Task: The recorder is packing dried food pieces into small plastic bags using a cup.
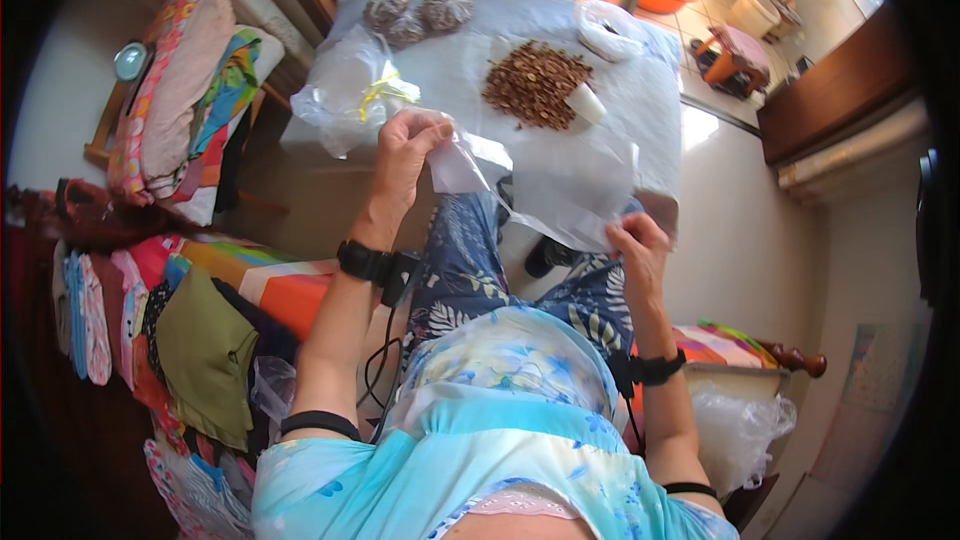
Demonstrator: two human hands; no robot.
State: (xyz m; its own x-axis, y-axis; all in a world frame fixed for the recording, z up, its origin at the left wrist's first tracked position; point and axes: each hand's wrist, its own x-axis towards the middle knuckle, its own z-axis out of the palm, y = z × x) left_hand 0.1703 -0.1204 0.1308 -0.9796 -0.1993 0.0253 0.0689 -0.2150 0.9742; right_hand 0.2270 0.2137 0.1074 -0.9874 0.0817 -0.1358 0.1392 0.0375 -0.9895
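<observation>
A thin translucent plastic bag [574, 180] hangs stretched between my two hands, over my lap and the table's near edge. My left hand [409, 150] pinches one end of it between thumb and fingers. My right hand [641, 244] grips the other end, lower and to the right. Beyond the bag, a pile of brown dried pieces [536, 82], perhaps nuts or seeds, lies on the cloth-covered table [450, 67]. A small white cup or scoop [586, 103] lies tilted at the pile's right edge.
Several tied bags of brown pieces [448, 9] sit at the table's far left. Crumpled clear bags [341, 86] with yellow ties [379, 90] lie nearer. Another plastic bag [611, 30] stands far right. Folded clothes on a chair [187, 90] are at the left.
</observation>
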